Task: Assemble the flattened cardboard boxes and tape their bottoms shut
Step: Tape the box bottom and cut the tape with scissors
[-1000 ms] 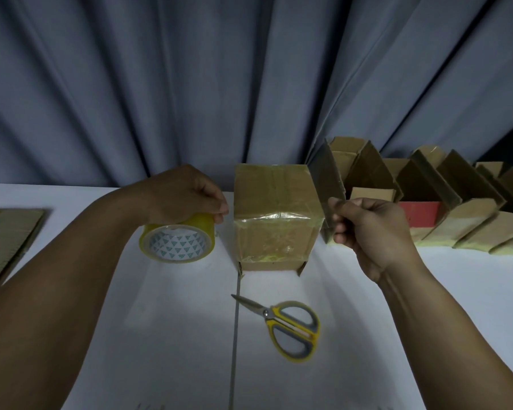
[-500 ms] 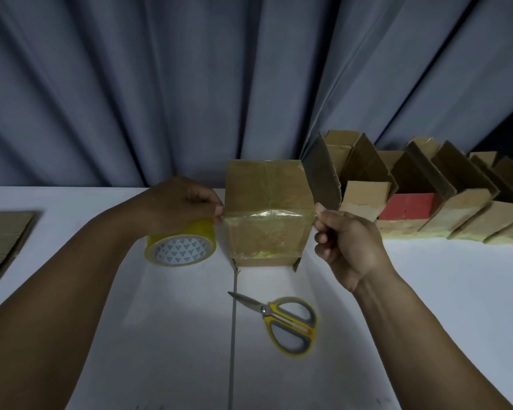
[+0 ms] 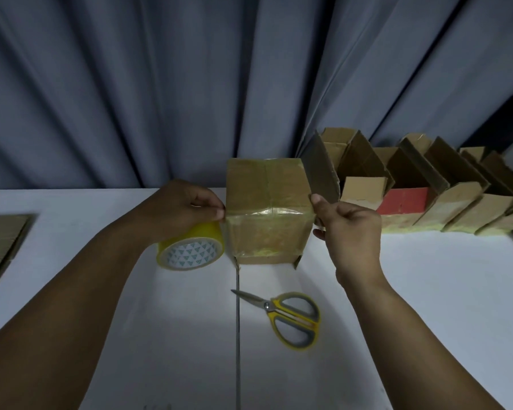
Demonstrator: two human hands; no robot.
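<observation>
Cardboard box (image 3: pixel 268 208) stands bottom-up at centre frame on the white table (image 3: pixel 427 291), closed flaps on top. A glossy tape strip (image 3: pixel 268 213) runs along its near top edge, long axis left-right in the frame, spanning hand to hand.

Left hand (image 3: pixel 184 208): just left of the box, fingers curled over the yellow tape roll (image 3: pixel 190 250), fingertips touching the box's left top corner.

Right hand (image 3: pixel 350 232): just right of the box, thumb and forefinger pinched at the right top corner, other fingers loosely curled. Judged to hold the strip's free end; tape versus cardboard edge cannot be resolved.

Scissors (image 3: pixel 288 318): lower centre, below the box, untouched, blades pointing upper left, handles nearer the right hand.

Judgement: the cut belongs on the roll side, left of the box. The right hand is nearer the scissors but must first let go.
</observation>
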